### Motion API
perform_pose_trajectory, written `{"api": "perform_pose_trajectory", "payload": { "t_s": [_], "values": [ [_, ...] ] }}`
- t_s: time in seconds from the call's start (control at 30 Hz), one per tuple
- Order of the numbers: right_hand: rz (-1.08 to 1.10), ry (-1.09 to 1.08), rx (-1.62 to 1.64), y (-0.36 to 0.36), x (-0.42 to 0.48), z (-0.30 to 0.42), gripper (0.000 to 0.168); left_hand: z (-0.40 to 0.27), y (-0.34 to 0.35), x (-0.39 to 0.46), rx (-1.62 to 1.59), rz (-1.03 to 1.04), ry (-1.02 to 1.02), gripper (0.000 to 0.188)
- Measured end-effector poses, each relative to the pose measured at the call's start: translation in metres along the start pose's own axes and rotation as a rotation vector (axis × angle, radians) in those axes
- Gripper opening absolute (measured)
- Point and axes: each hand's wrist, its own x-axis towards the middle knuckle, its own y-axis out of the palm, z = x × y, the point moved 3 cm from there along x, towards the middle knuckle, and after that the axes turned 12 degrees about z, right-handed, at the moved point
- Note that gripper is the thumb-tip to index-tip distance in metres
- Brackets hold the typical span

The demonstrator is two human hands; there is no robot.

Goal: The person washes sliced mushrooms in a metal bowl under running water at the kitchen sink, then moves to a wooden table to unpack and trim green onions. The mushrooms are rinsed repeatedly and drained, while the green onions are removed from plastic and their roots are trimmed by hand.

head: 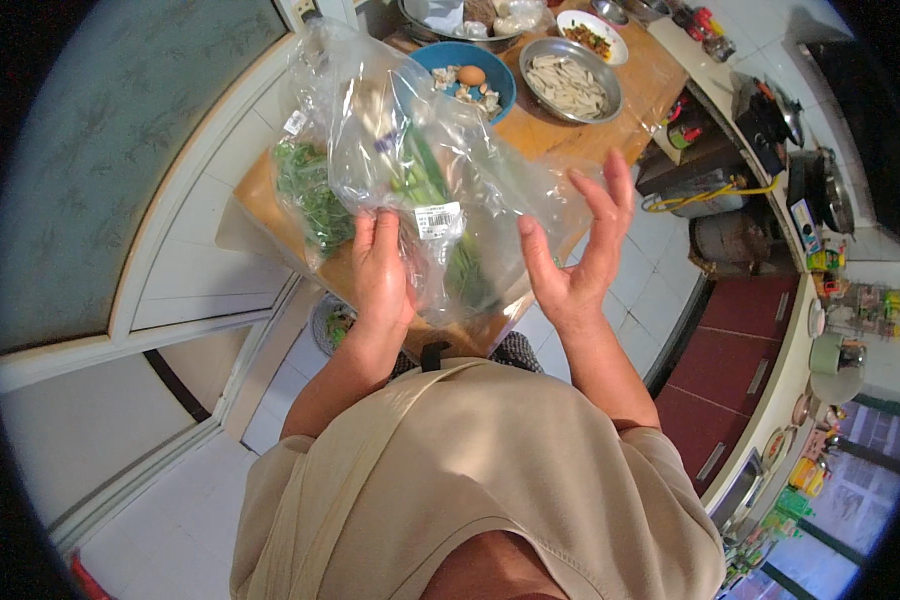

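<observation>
My left hand point(382, 270) grips the lower edge of a clear plastic bag point(487, 157), beside a white barcode label point(438, 220). Inside the bag lie green onions point(420, 161), white ends away from me, bound by a purple band. My right hand point(581, 251) is raised at the bag's right side with thumb and fingers spread. Its thumb tip overlaps the film; whether it touches I cannot tell. Left of the onions, a second clear bag of leafy greens point(311, 191) rests on the wooden table point(521, 139).
Beyond the bag stand a blue bowl point(506, 82) with an egg and garlic, a metal bowl of pale strips point(568, 86) and a white plate of chopped food point(589, 37). A basket point(319, 322) sits on the floor at left. Dark red cabinets point(735, 345) line the right.
</observation>
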Motion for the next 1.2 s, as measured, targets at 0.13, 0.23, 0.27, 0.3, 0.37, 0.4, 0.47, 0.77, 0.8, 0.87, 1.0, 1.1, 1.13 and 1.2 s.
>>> {"api": "perform_pose_trajectory", "payload": {
  "t_s": [0.13,0.23,0.27,0.3,0.37,0.4,0.47,0.77,0.8,0.87,1.0,1.1,1.13,1.2],
  "values": [
    [0.064,-0.085,-0.002,0.004,-0.010,-0.020,0.039,0.005,-0.012,0.002,0.045,-0.025,-0.014,0.023],
    [0.384,0.112,0.271,0.022,-0.019,-0.011,0.035,0.009,-0.013,0.003,0.061,-0.026,-0.029,0.026],
    [0.495,0.217,0.365,0.030,-0.021,-0.003,0.034,0.008,-0.010,0.004,0.081,-0.021,-0.021,0.026],
    [0.480,0.224,0.390,0.034,-0.019,0.003,0.033,0.007,-0.009,0.003,0.104,-0.017,-0.013,0.025],
    [0.446,0.238,0.439,0.040,-0.016,0.011,0.033,0.009,-0.009,0.003,0.094,0.029,0.009,0.025],
    [0.428,0.279,0.406,0.041,-0.015,0.013,0.028,0.009,-0.007,0.003,0.087,0.057,0.017,0.024],
    [0.452,0.361,0.570,0.051,-0.022,-0.005,0.022,0.007,-0.003,-0.001,0.058,0.056,-0.024,0.024],
    [0.431,0.626,1.123,0.048,-0.038,-0.018,0.008,0.007,-0.011,0.002,0.104,0.040,-0.117,0.023],
    [0.427,0.623,1.137,0.047,-0.038,-0.018,0.008,0.008,-0.011,0.002,0.099,0.044,-0.112,0.024],
    [0.420,0.616,1.165,0.044,-0.039,-0.017,0.007,0.008,-0.012,0.002,0.110,0.044,-0.116,0.024],
    [0.385,0.574,1.172,0.044,-0.045,-0.018,0.005,0.006,-0.010,0.003,0.099,0.035,-0.139,0.019],
    [0.382,0.577,1.179,0.046,-0.049,-0.020,0.004,0.008,-0.012,0.003,0.091,0.021,-0.154,0.023],
    [0.379,0.581,1.193,0.046,-0.051,-0.020,0.004,0.008,-0.013,0.003,0.090,0.023,-0.155,0.022],
    [0.370,0.592,1.213,0.047,-0.053,-0.019,0.005,0.008,-0.014,0.002,0.089,0.027,-0.156,0.022]
  ]
}}
